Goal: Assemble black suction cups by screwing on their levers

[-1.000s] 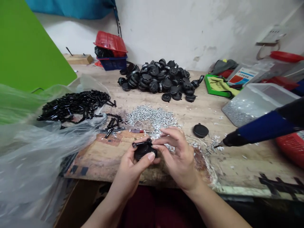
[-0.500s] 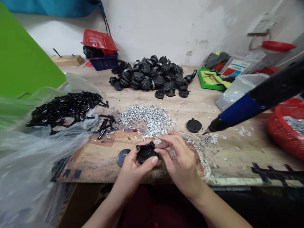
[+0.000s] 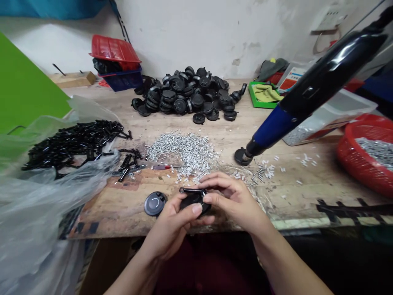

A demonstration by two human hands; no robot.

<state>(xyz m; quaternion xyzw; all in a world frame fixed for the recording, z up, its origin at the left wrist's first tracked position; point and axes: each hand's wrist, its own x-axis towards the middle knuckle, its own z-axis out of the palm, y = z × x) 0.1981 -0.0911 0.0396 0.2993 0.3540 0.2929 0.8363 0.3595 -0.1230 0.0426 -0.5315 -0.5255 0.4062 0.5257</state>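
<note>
My left hand is closed around a round black plastic disc part, its thumb across the lower face. Along the disc's far edge lies a short glossy black bar. My right hand pinches the right end of that bar with thumb and fingers; anything small between the fingertips is hidden. A second black disc, marked with a pale curved line, lies on the worn board left of my hands. Behind them is a heap of silver screws, with small white pieces at its near side.
A blue-and-black power screwdriver hangs at right, its tip over another black disc. Assembled black discs are piled by the wall. Black bars lie on a plastic bag at left. A red basket of metal parts stands right.
The view has shifted, and the hanging screwdriver now overlaps the disc at right. In my hands the disc part is tilted differently, with the bar more side-on; both hands keep hold.
</note>
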